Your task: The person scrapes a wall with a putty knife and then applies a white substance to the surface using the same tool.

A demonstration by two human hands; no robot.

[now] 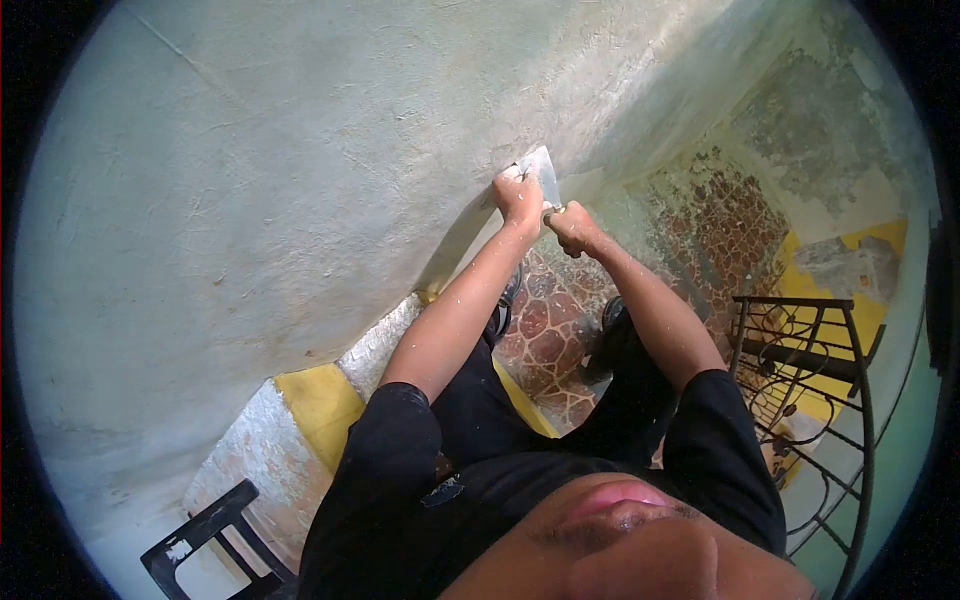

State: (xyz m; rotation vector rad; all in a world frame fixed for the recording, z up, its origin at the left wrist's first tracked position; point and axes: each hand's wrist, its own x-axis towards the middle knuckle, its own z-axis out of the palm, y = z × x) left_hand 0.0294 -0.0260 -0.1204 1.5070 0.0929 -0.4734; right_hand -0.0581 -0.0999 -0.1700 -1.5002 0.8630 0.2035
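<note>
My right hand (573, 229) is closed around the short handle of a putty knife. The knife's broad pale blade (546, 176) points up toward the wall, with white material along its upper part. My left hand (518, 197) is closed right beside the blade, its fingers touching or almost touching it. White smears show on those fingers, and what they grip is hidden. Both hands are close together in front of the rough grey-green wall (300, 160). White specks dot both forearms.
Below lies a floor of brown stone-pattern tiles (545, 320). Steps with yellow edges (320, 400) run along the wall at left. A black metal railing (800, 300) stands at right, and a black plastic chair (215, 535) at lower left.
</note>
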